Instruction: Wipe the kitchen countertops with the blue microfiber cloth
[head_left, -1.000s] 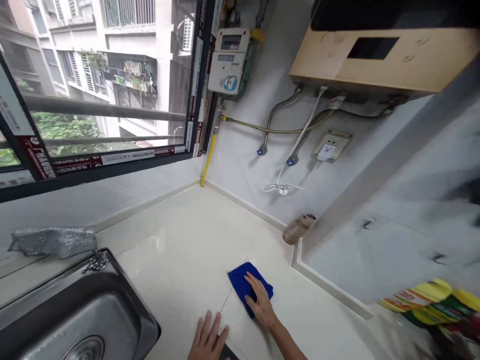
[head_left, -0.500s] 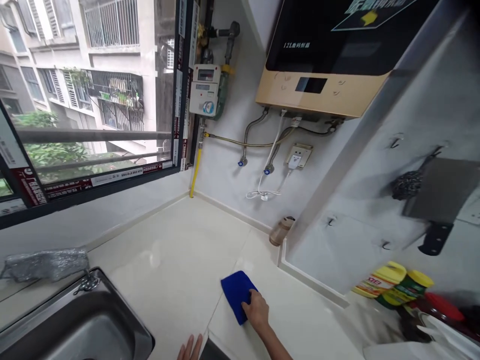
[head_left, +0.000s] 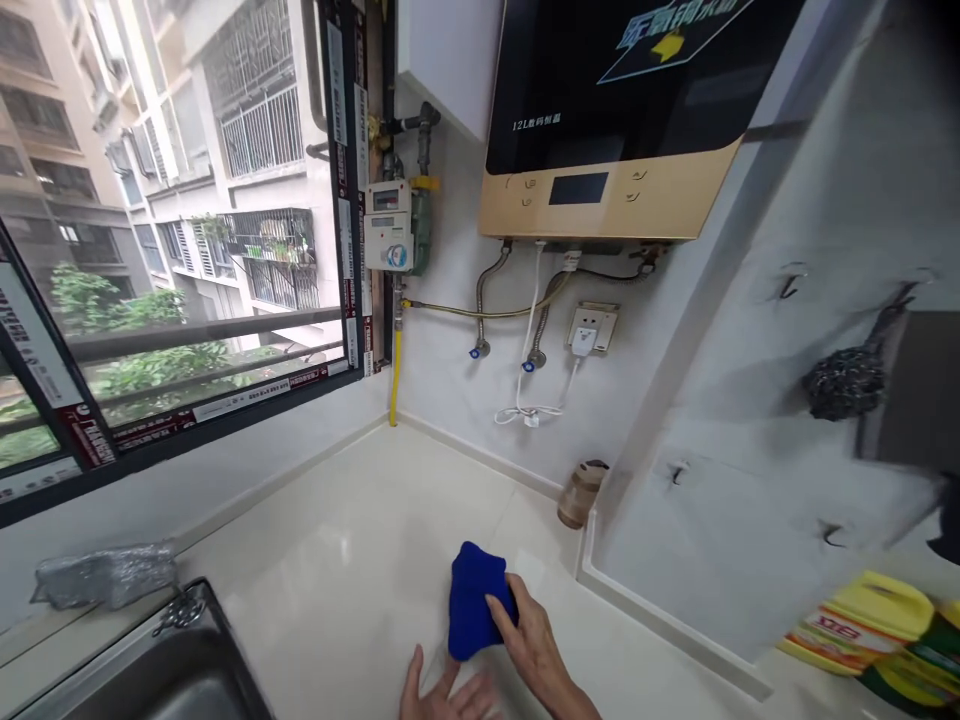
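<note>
A folded blue cloth [head_left: 474, 600] is in my right hand [head_left: 534, 640], thumb on top and the other fingers behind its right edge. The cloth looks raised a little above the pale countertop [head_left: 360, 540]. Just below it, my left hand [head_left: 450, 692] is turned palm up with its fingers spread. One fingertip of that hand is at the lower edge of the cloth; whether it touches I cannot tell. The left hand is slightly blurred and cut off by the bottom of the view.
A steel sink [head_left: 172, 670] lies at lower left, beside a plastic-wrapped bundle [head_left: 105, 575]. A brown jar [head_left: 583, 494] stands in the back corner. Above are a water heater [head_left: 600, 190] and gas meter [head_left: 388, 226]. Yellow detergent bottles [head_left: 862, 620] stand at right.
My right hand has lifted the blue cloth off the countertop. My left hand has come up from the counter's front edge and turned palm up near the cloth. The view has shifted.
</note>
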